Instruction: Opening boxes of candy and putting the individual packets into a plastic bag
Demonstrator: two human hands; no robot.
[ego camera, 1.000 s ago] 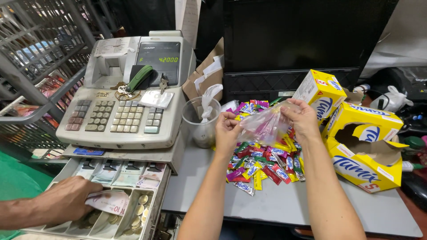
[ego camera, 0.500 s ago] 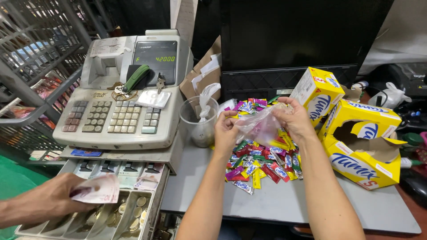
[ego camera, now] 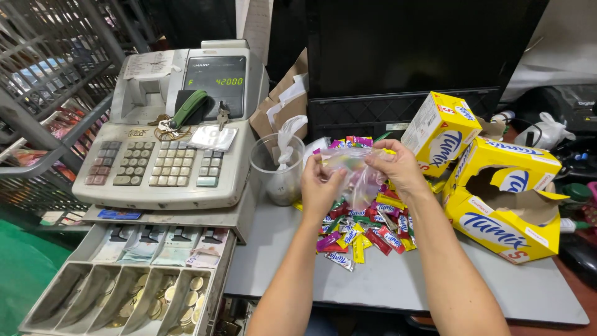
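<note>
My left hand and right hand pinch clear bag above candy pile; bag contents blurred, pile partly hidden.

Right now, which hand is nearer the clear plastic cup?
Left. The left hand is just right of the clear plastic cup, pinching the clear plastic bag. The right hand holds the bag's far side.

Grey counter: sweet sachets, clear cup, yellow cartons, cash register.
</note>
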